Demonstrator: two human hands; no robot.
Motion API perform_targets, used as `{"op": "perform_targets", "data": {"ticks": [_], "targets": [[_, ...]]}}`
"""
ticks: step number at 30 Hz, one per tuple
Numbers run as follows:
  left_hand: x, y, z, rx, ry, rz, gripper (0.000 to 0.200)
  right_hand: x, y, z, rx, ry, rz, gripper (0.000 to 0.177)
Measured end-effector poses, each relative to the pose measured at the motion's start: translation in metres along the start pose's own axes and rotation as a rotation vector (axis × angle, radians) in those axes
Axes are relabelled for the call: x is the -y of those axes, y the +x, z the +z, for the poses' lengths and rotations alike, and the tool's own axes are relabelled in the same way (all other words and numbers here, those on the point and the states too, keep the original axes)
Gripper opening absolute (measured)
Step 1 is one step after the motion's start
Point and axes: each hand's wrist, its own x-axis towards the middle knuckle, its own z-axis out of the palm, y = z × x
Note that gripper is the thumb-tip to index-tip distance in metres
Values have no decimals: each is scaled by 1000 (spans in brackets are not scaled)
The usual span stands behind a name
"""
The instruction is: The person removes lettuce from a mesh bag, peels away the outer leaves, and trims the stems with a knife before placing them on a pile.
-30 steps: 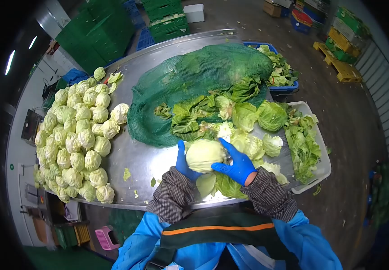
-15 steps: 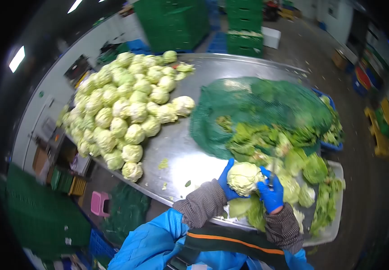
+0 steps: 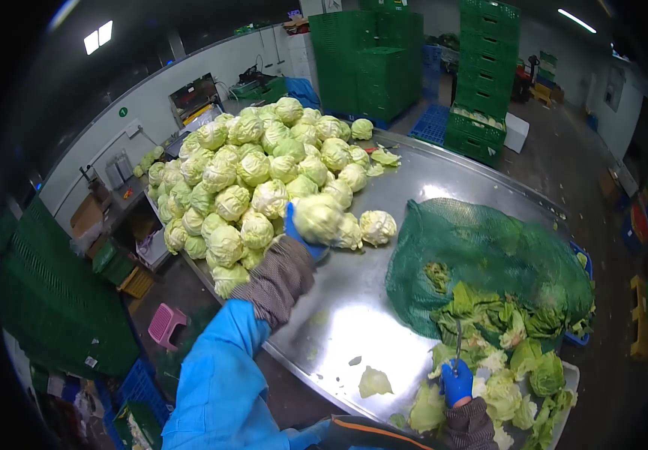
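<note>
With right hand [image 3: 456,384] wrapped round knife [image 3: 458,337], left hand [image 3: 310,244] cupped round cabbage [image 3: 319,216]: likely firm, weighty, best palmed underneath.

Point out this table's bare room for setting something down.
The widest bare patch on the shiny grey metal table lies between the heaped round pale cabbages and the green mesh sack. Another strip lies beyond the sack's far side. Crowded: the cabbage heap, and around the blue-gloved right hand, among loose green leaves.
</note>
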Motion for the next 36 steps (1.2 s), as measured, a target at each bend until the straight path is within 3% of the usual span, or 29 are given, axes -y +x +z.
{"op": "perform_targets", "data": {"ticks": [1,2,3,4,5,6,8,9,11,14,17,18,20,21,24,27,30,33,34,35,36], "targets": [[-8,10,-34,-70,110,90,38,-3,1,3,10,-4,10,9],[-28,20,-50,-249,-38,44,46,-2,2,7,-1,-10,16,8],[-48,29,-65,-435,-193,25,54,0,2,11,-12,-16,25,6],[-74,38,-70,-715,-613,-141,66,-2,1,14,-25,-21,37,6],[-85,55,-101,-748,-612,-62,78,-21,8,6,41,-97,37,28],[-91,69,-129,-780,-611,15,90,-22,10,8,27,-74,17,20],[-126,73,-123,-851,-546,5,92,-18,8,13,-3,-32,-21,4],[-136,75,-119,-887,-513,0,93,-21,9,13,-1,-58,-33,5],[-129,82,-120,-802,-366,-4,92,-29,10,9,8,-112,-52,10],[-87,84,-97,-652,-253,-83,91,-9,-2,16,-133,-489,-415,35],[-3,71,-43,-477,-257,-325,83,16,-27,8,-162,-724,-234,68],[19,60,-17,-300,-222,-408,78,7,-27,0,-187,-866,-292,69],[43,29,66,-164,-153,-638,77,-26,-30,-21,-256,-1154,-369,70],[71,17,89,-22,-129,-693,76,-30,-36,-31,-179,-1169,-223,88],[120,-19,175,292,-142,-867,65,-28,-47,-61,-209,-1082,35,86],[165,-36,241,442,-135,-975,66,-65,-47,-117,-319,-1133,13,84],[201,-39,289,455,-87,-1089,57,-90,-49,-197,-499,-1098,-34,79],[247,-30,303,451,4,-1056,57,-99,-49,-277,-713,-977,-35,79],[260,-22,302,475,50,-1030,57,-87,-47,-292,-820,-941,5,78],[275,-11,299,471,175,-1049,52,-68,-43,-298,-850,-820,-167,72],[276,3,300,428,308,-1084,44,-44,-37,-295,-799,-752,-171,67]]}}
